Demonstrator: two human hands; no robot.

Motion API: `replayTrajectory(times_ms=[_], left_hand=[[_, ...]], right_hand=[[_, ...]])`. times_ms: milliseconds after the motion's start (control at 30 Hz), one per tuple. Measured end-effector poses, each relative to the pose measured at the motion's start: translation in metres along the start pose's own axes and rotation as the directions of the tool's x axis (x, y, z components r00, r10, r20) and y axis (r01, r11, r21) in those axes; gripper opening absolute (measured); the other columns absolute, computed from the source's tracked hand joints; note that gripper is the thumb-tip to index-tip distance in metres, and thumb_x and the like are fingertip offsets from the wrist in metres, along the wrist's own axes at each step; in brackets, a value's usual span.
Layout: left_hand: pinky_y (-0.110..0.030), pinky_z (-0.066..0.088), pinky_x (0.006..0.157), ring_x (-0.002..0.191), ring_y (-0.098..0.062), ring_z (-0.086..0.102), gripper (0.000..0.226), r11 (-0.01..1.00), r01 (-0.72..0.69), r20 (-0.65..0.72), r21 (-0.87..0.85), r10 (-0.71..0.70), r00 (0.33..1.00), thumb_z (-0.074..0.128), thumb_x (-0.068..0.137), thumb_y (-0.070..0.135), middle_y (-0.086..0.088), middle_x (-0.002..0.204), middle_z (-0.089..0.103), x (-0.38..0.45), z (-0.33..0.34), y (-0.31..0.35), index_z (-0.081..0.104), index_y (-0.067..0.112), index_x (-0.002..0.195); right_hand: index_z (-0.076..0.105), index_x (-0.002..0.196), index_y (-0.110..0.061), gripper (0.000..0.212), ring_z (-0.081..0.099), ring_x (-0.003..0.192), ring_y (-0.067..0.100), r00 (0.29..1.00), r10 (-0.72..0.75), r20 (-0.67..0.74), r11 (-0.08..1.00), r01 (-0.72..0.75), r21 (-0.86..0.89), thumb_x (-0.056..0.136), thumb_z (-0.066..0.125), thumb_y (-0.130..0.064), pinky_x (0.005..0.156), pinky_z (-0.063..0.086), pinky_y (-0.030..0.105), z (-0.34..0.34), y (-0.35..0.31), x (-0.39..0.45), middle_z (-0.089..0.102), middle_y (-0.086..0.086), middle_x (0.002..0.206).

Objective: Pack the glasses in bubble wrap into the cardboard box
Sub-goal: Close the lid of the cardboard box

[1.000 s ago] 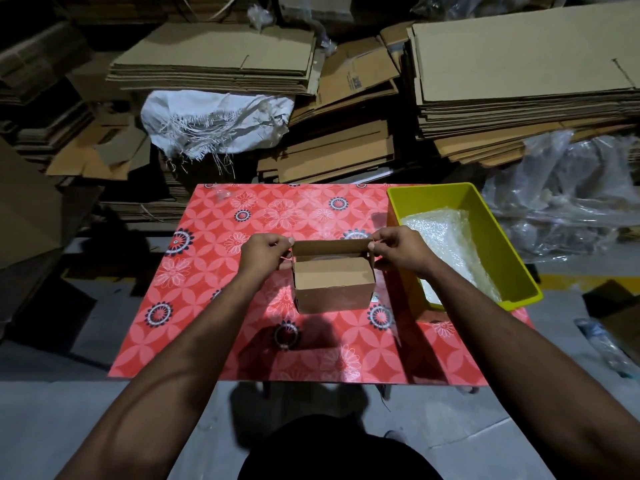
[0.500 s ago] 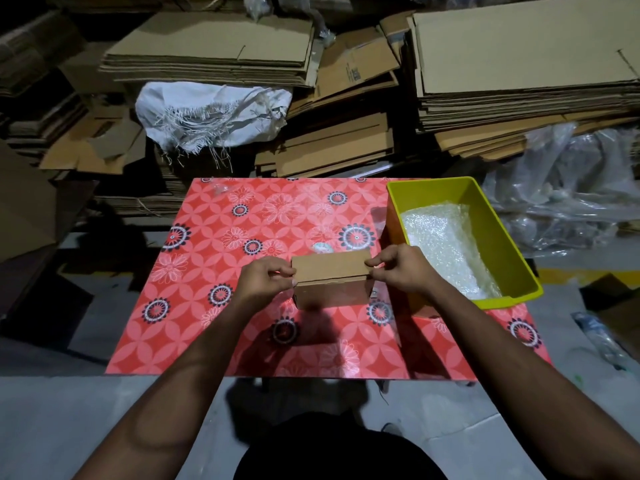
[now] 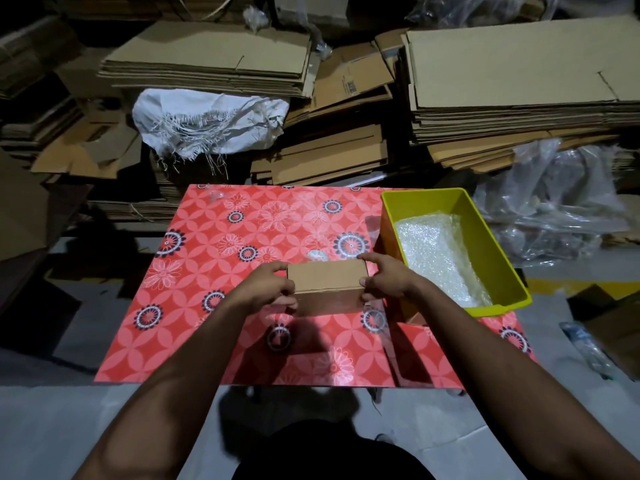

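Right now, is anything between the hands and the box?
Nothing visible. The left hand and right hand already grip the box at its two ends, on the table. Its lid lies shut. The bin with bubble wrap stands apart to the right.

A person's left hand and right hand grip opposite ends of a small closed cardboard box on a table covered in a red floral cloth. Just right of the box, a yellow bin holds bubble wrap. Flattened cardboard stacks and a white sack crowd the background.
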State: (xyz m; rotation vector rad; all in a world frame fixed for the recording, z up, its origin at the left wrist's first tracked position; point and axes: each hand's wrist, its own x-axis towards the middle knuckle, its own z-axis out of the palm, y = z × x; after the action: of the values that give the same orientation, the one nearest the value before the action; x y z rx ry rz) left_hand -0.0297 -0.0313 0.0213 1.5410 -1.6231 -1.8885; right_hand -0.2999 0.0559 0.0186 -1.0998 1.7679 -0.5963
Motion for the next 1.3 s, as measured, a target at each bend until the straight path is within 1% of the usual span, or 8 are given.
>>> replayTrajectory(times_ms=[167,333,467,667,767,1067,1167,1300], left_hand=[[-0.030,0.050,0.049,0.063,-0.025,0.069,0.058,0.986,-0.134,-0.102,0.099,0.144,0.984,0.055,0.078,-0.022,-0.024,0.100,0.072,0.004,-0.004,-0.012,0.052,0.017,0.121],[-0.036,0.057,0.070,0.092,-0.024,0.071,0.045,0.948,-0.192,-0.137,0.254,0.231,0.963,0.055,0.085,-0.015,-0.005,0.109,0.072,0.008,0.008,-0.035,0.052,0.025,0.107],[-0.011,0.051,0.084,0.122,-0.034,0.061,0.040,0.885,-0.199,-0.076,0.421,0.253,0.964,0.062,0.082,-0.015,-0.027,0.127,0.063,0.009,0.014,-0.061,0.055,0.015,0.107],[-0.050,0.042,0.112,0.130,-0.038,0.054,0.040,0.568,-0.401,0.000,0.719,0.576,0.817,0.064,0.085,0.006,-0.025,0.139,0.056,0.004,0.024,-0.070,0.066,0.003,0.125],[-0.057,0.046,0.104,0.119,-0.056,0.055,0.046,0.458,-0.432,0.085,0.777,0.604,0.793,0.044,0.099,0.028,-0.033,0.129,0.059,0.014,0.043,-0.088,0.065,-0.005,0.123],[-0.060,0.048,0.100,0.125,-0.050,0.054,0.058,0.450,-0.384,0.107,0.807,0.527,0.843,0.042,0.084,0.030,-0.027,0.133,0.060,0.035,0.043,-0.099,0.060,0.002,0.132],[-0.058,0.044,0.104,0.127,-0.047,0.054,0.054,0.425,-0.372,0.117,0.825,0.516,0.849,0.045,0.089,0.028,-0.022,0.141,0.054,0.060,0.032,-0.093,0.048,0.010,0.139],[-0.055,0.024,0.119,0.150,-0.035,0.024,0.084,0.365,-0.287,0.132,0.886,0.396,0.909,0.035,0.094,0.069,-0.016,0.161,0.028,0.079,0.021,-0.068,0.034,0.011,0.154]], right_hand=[[0.052,0.106,-0.017,0.047,0.065,0.059,0.029,0.989,-0.052,-0.138,0.999,0.054,0.007,0.075,0.072,0.012,0.061,0.058,0.039,0.012,0.011,-0.007,0.066,0.018,0.075],[0.052,0.087,-0.021,0.043,0.070,0.074,0.021,0.966,-0.159,-0.202,0.968,0.112,-0.225,0.067,0.080,0.004,0.061,0.053,0.025,0.034,0.026,-0.003,0.072,0.007,0.088],[0.052,0.077,-0.019,0.021,0.063,0.067,0.028,0.964,-0.184,-0.191,0.923,0.103,-0.371,0.074,0.058,0.001,0.060,0.053,0.035,0.046,0.045,-0.003,0.062,0.000,0.069],[0.052,0.117,-0.014,0.039,0.057,0.113,0.027,0.854,-0.513,-0.090,0.655,0.321,-0.684,0.080,0.060,-0.007,0.096,0.046,0.035,0.064,0.049,0.001,0.056,0.007,0.123],[0.031,0.153,-0.004,0.063,0.030,0.148,0.035,0.871,-0.491,0.014,0.513,0.302,-0.803,0.091,0.034,-0.010,0.124,0.015,0.038,0.083,0.056,-0.003,0.034,0.019,0.158],[0.020,0.156,0.002,0.067,0.020,0.151,0.039,0.878,-0.478,-0.006,0.480,0.255,-0.840,0.093,0.038,-0.008,0.123,0.006,0.042,0.095,0.061,0.005,0.027,0.025,0.160],[0.013,0.158,0.001,0.070,0.011,0.153,0.039,0.908,-0.420,0.003,0.513,0.240,-0.824,0.090,0.011,-0.017,0.125,0.013,0.047,0.089,0.048,0.021,0.017,0.024,0.163],[-0.001,0.159,-0.002,0.066,-0.003,0.155,0.034,0.954,-0.299,0.017,0.513,0.175,-0.840,0.099,0.027,-0.010,0.125,0.011,0.045,0.077,0.026,0.043,-0.002,0.018,0.167]])
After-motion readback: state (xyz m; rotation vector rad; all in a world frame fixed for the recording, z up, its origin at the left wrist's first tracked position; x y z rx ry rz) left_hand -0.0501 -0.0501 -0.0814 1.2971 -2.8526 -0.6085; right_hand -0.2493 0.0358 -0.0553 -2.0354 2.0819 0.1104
